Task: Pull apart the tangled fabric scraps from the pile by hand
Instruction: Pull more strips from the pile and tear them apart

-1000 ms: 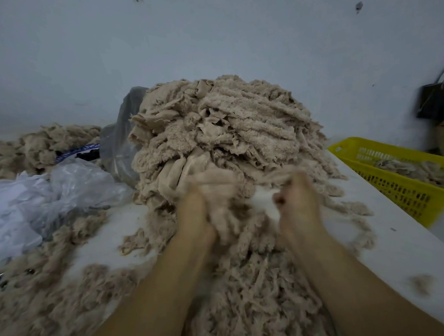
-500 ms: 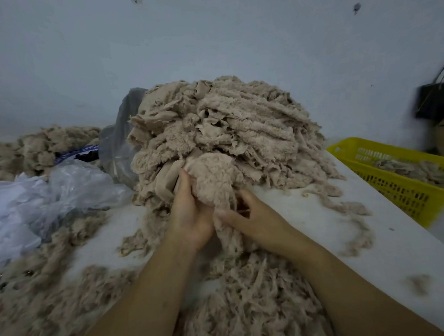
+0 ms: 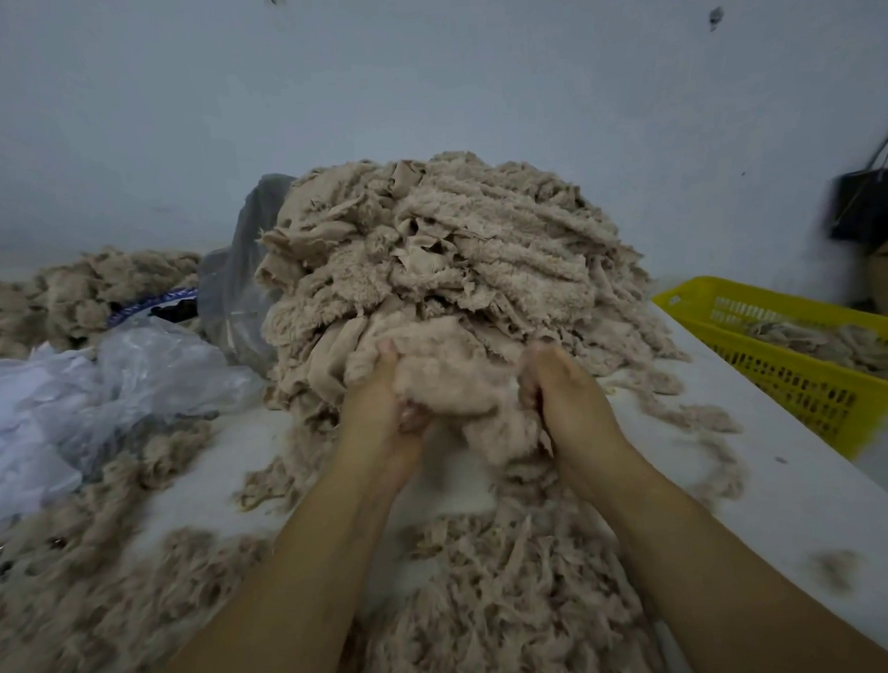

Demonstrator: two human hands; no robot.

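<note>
**Q:** Where is the fabric?

**A:** A tall pile of beige fabric scraps (image 3: 443,264) sits on a white table (image 3: 800,497) in front of a pale wall. Most of its strips run side to side and drape down toward the right.

**Q:** What are the hands doing?

**A:** Both reach to the near foot of the pile. The left hand (image 3: 384,416) and the right hand (image 3: 569,401) grip the same fluffy clump (image 3: 460,381), with fingers curled into the cloth. The clump spans the gap between them, so its long axis runs left to right. Its top edge touches the pile, and a loose end hangs down toward the table beside the right hand.

**Q:** What else is nearby?

**A:** Loose shredded scraps (image 3: 497,601) cover the table under and to the left of the forearms. Crumpled clear plastic bags (image 3: 125,384) lie to the left of the pile. A yellow basket (image 3: 803,369) with a few scraps inside stands just beyond the table's right edge. Behind it a dark bag (image 3: 872,205) shows against the wall, blurred.
</note>
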